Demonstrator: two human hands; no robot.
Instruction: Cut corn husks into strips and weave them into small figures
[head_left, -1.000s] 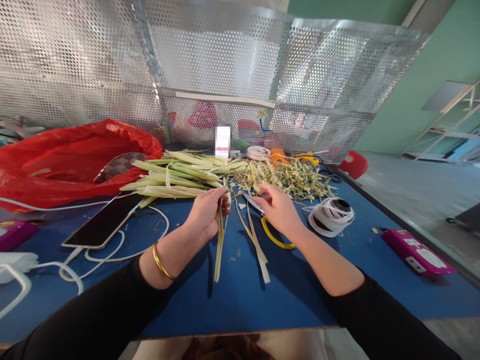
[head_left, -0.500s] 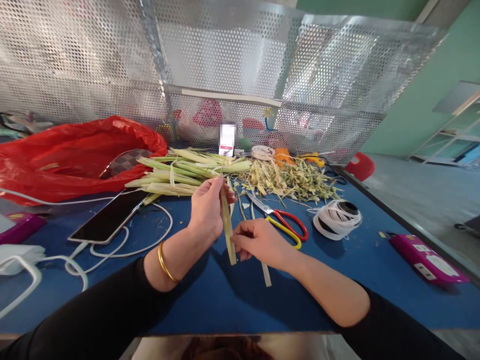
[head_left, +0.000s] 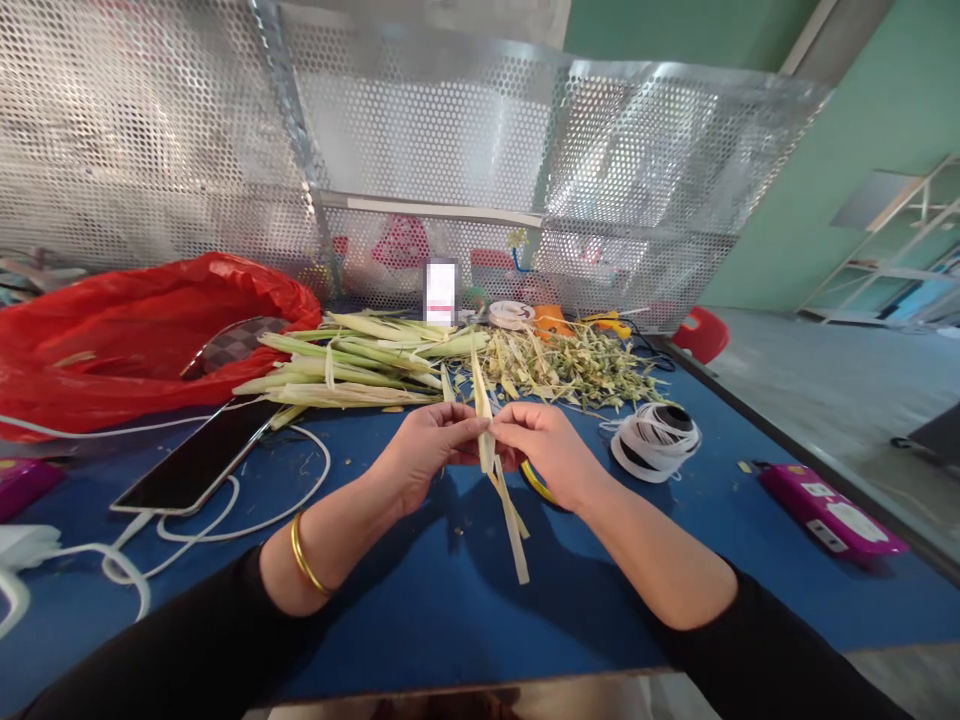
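Between my two hands, a pale husk strip (head_left: 481, 385) stands upright, pinched at its lower part. My left hand (head_left: 431, 445) holds it from the left with thumb and fingers; my right hand (head_left: 544, 450) pinches it from the right, the fingertips nearly touching. Narrow pale strips (head_left: 513, 530) hang or lie below the fingers. Behind the hands lies a bundle of green and pale husks (head_left: 360, 360), beside a heap of shredded pieces (head_left: 577, 365). The scissors are mostly hidden by my right hand; part of a yellow handle (head_left: 537, 484) shows.
A red plastic bag (head_left: 150, 330), a tablet (head_left: 196, 455) and white cables lie at the left. On the right are a spool of white cord (head_left: 656, 442) and a purple power strip (head_left: 831, 512). A phone (head_left: 440, 292) stands before the perforated metal screen (head_left: 450, 130).
My hands have come together at the strip, the right one rising. The strip now points up between them instead of slanting down. The view has shifted slightly, and the scissors are now mostly covered.
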